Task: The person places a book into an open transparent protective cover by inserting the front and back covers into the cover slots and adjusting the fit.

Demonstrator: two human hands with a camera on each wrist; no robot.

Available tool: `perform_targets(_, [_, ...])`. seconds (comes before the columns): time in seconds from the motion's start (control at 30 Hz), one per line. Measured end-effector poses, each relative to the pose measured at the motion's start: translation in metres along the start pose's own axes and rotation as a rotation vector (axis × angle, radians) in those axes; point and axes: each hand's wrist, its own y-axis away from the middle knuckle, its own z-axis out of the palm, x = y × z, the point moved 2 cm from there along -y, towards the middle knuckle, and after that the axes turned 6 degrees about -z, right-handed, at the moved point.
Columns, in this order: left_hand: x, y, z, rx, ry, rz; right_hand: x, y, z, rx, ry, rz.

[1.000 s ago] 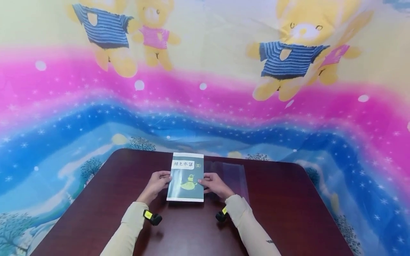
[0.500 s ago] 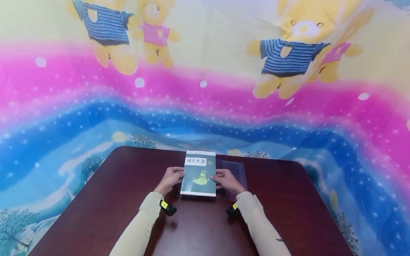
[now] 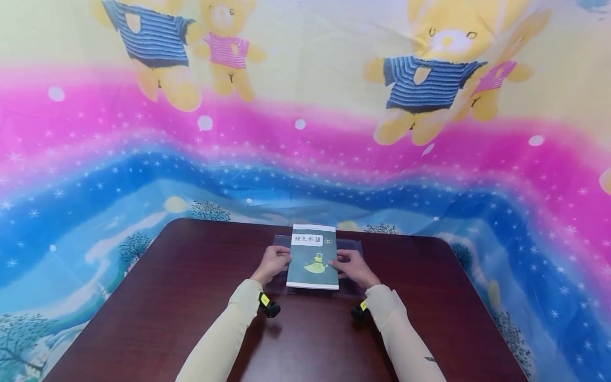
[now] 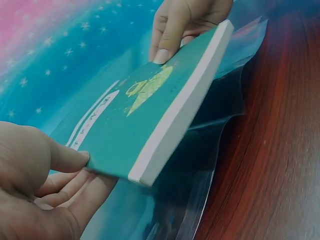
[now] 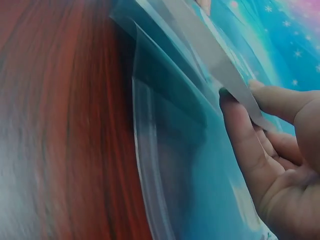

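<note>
The green paperback (image 3: 311, 259), pinched at opposite sides by left hand (image 3: 272, 263) and right hand (image 3: 358, 267), seems light, slightly bendable, best held there.

Rm: dk reddish-brn tbl (image 3: 305, 329), rounded corners — pink/blue teddy-print backdrop (image 3: 305, 164) behind.

Teddy-bear cloth (image 3: 305, 159) hung round a table (image 3: 429, 307) suggests a curtained-off booth.

One book (image 3: 307, 265), one plastic cover (image 5: 167, 145), two hands (image 3: 273, 262), two wrist cameras (image 3: 270, 307), one table (image 3: 200, 281), four printed bears (image 3: 231, 53)
</note>
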Motion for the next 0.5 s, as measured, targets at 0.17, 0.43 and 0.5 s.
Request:
perform_targets(0.17, [0.004,-0.004,0.014,-0.033,-0.008,0.011,0.005,0.003,-0.015,0.051,0.018,0.005])
perform_targets(0.43, [0.009,-0.008,0.031,-0.063,0.008,0.005,0.009,0.009,-0.031,0.103,0.053,-0.005])
perform_targets(0.5, [0.01,-0.007,0.036,-0.073,0.014,0.004,0.01,0.009,-0.035,0.105,0.05,-0.005])
